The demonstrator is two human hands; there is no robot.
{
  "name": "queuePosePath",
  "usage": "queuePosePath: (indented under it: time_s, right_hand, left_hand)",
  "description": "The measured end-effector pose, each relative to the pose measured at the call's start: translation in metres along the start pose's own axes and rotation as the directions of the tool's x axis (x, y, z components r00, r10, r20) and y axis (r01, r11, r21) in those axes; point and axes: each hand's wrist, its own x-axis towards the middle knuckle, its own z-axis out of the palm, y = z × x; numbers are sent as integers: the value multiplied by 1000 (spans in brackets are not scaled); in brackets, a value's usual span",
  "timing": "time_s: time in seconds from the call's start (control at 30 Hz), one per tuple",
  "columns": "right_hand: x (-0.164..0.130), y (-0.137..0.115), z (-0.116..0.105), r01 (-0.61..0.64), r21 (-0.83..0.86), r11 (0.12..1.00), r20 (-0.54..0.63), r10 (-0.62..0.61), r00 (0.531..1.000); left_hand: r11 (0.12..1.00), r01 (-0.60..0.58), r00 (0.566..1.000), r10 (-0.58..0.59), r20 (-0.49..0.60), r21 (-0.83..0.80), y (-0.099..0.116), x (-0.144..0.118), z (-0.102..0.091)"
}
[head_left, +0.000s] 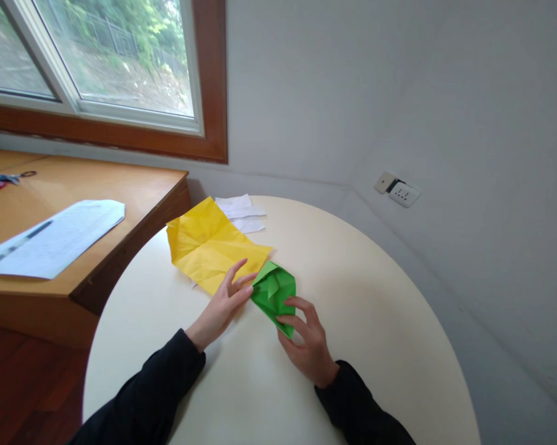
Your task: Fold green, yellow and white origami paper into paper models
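Soft daylight from window (97, 55), faint shadows on table (375, 296), edges warped.

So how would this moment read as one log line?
left hand: touching green folded paper | right hand: pinching its near corner | yellow sheet: beside, creased | round table

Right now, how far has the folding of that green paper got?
Well under way, it seems: the green paper is already creased into a compact, layered shape. The left hand touches its left edge while the right hand pinches its near corner. The yellow sheet lies flat, creased but unfolded, beside the white papers. What shape it should become, I cannot tell.
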Motion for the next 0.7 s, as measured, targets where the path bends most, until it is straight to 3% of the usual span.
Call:
queuePosePath:
  time_s: [0.13, 0.5, 0.7]
  right_hand:
    - [2, -3, -1, 35, 50, 998, 44, -37, 998]
    - [6, -9, -8, 32, 154, 988, 153, -56, 987]
    - [2, -5, -6, -70, 206, 976, 99, 51, 994]
  left_hand:
    - [998, 67, 995, -65, 77, -15, -4, -2, 2]
    - [990, 93, 995, -89, 47, -108, -14, 6, -3]
    - [986, 106, 994, -103, 33, -128, -14, 6, -3]
